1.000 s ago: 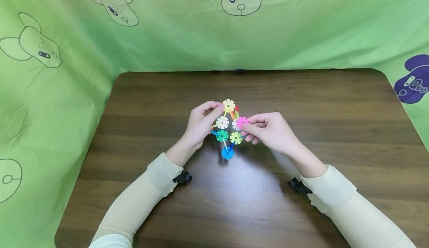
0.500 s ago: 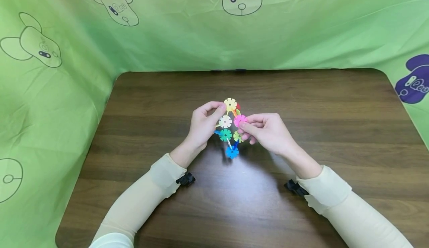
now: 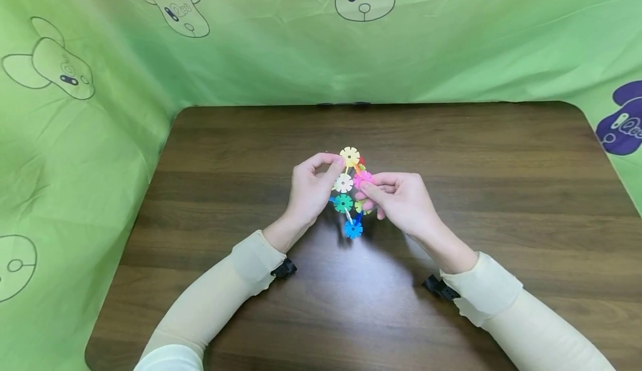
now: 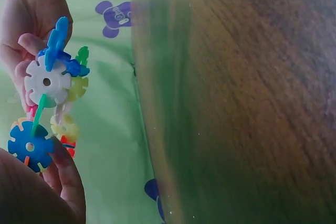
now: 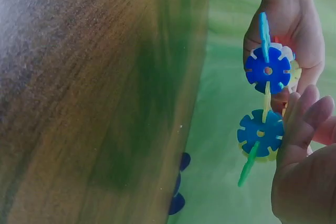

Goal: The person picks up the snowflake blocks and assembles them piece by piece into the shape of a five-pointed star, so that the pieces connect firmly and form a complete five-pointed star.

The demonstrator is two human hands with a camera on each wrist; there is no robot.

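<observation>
A cluster of notched, flower-shaped plastic discs joined edge to edge is held up over the table between the two hands. Its pale yellow disc [image 3: 349, 152] is on top, with a white disc [image 3: 339, 182] and a green disc [image 3: 339, 203] beneath and a blue disc [image 3: 353, 230] lowest. My left hand [image 3: 312, 187] pinches the cluster at the yellow disc's left edge. From the right, my right hand [image 3: 408, 201] pinches a pink disc [image 3: 362, 179] between thumb and forefinger, against the cluster's right side. The right wrist view shows a dark blue disc [image 5: 257, 77] linked to a light blue one.
The brown wooden table [image 3: 241, 137] lies under both hands. Green printed cloth [image 3: 281, 48] stands behind it and down the left side. A black wrist camera [image 3: 283, 269] hangs below the left cuff, another [image 3: 440, 288] below the right.
The cluster and my left hand have shifted slightly right. My right hand has moved a little left, and the pink disc now covers the spot where a white disc showed beside it.
</observation>
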